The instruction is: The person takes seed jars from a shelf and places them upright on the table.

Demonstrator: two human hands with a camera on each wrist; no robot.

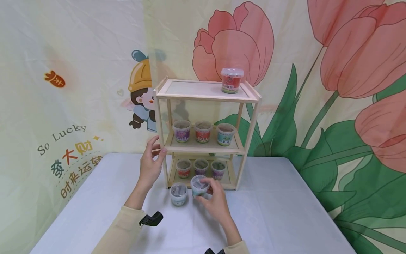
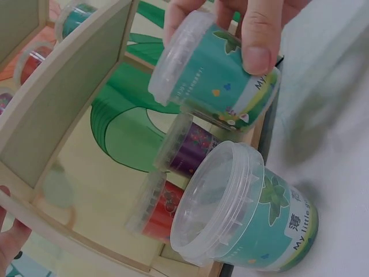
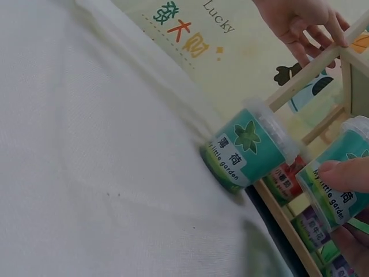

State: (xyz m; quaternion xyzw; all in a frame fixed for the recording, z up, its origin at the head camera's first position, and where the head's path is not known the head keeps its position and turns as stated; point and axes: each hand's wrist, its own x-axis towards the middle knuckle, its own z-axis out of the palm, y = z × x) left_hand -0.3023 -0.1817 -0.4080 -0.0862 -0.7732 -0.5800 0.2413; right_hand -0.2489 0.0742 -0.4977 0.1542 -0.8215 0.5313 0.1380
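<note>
Nine lidded tubs (image 1: 232,80), one three-tier wooden shelf (image 1: 206,94), two hands (image 1: 151,165).

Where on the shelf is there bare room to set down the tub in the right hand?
The top shelf is bare left of the red tub. The middle shelf and bottom shelf each carry three tubs, so they are crowded. The right hand grips the teal tub; the left hand holds the rack post.
</note>
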